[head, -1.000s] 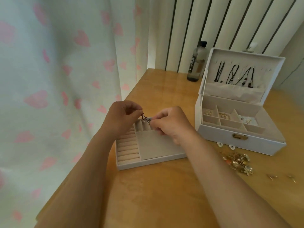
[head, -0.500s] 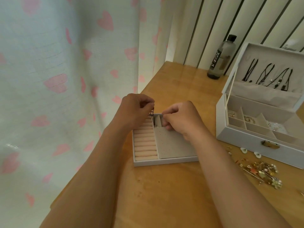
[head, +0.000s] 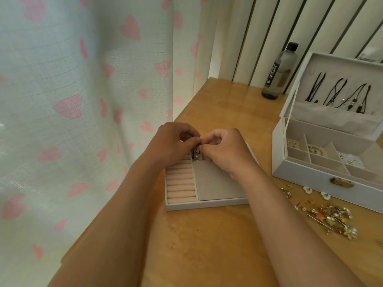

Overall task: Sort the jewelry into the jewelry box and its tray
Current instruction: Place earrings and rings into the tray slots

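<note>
A white tray with pink ring rolls and a perforated grey pad lies on the wooden table. Above its far edge my left hand and my right hand meet, both pinching a small dark earring that dangles over a rear compartment. The open white jewelry box stands to the right, with small pieces in its compartments and black cord necklaces hanging in the lid. A heap of gold-coloured loose jewelry lies in front of the box.
A dark bottle stands at the back by the slatted wall. A heart-print curtain hangs along the table's left edge. Two small white pieces lie by the box front. Bare wood stretches in front of the tray.
My hands have closed together over the tray's rear compartments, the earring now hanging lower between the fingertips. The view has shifted left, so the box sits further right.
</note>
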